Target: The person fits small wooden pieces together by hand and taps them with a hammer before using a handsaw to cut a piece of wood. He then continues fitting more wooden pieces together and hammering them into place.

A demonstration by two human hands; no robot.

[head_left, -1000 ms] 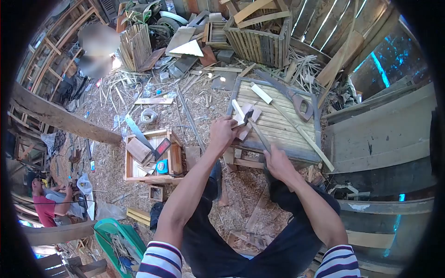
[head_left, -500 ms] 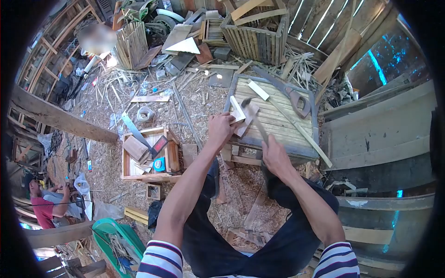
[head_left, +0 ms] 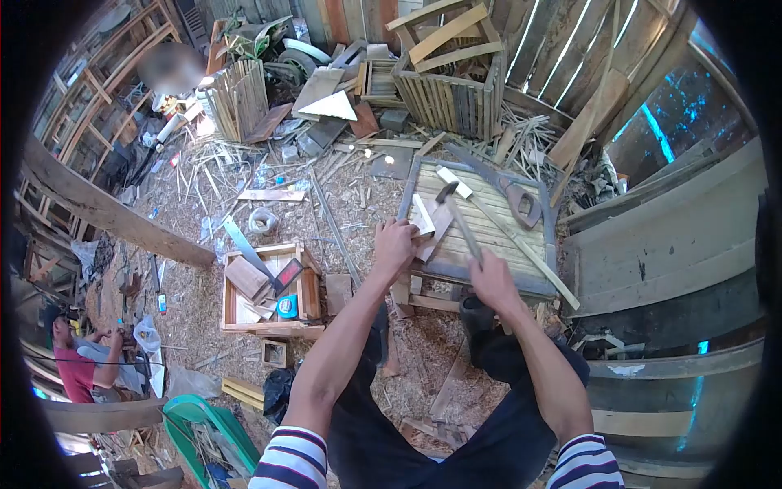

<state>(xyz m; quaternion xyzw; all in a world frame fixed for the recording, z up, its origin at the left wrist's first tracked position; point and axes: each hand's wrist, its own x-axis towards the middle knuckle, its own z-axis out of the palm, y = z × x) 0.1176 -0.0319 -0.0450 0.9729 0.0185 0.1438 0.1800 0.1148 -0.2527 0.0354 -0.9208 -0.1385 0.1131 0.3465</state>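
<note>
In the head view, my right hand [head_left: 492,279] is wrapped round the handle of a hammer [head_left: 465,228]. The dark hammer head hangs just right of a short pale wood strip [head_left: 423,215], apart from it as far as I can see. My left hand [head_left: 396,244] pinches the near end of that strip, which stands by a flat brownish board [head_left: 436,231]. Both pieces rest on a slatted wooden worktop [head_left: 481,254] with a grey frame. Another pale block [head_left: 454,182], a long thin batten [head_left: 533,259] and a handsaw [head_left: 521,205] lie on the worktop.
Left of me, a wooden box [head_left: 230,306] holds a try square [head_left: 247,247], a blue tape measure [head_left: 287,306] and wood offcuts. A tape roll [head_left: 262,220] lies on the shavings. A slanting beam [head_left: 114,208] and a seated person [head_left: 81,359] are farther left. A green plastic chair [head_left: 191,436] stands near.
The hammer head has moved slightly right, away from the pale strip's upper end. My left hand keeps its grip. The whole view has shifted slightly.
</note>
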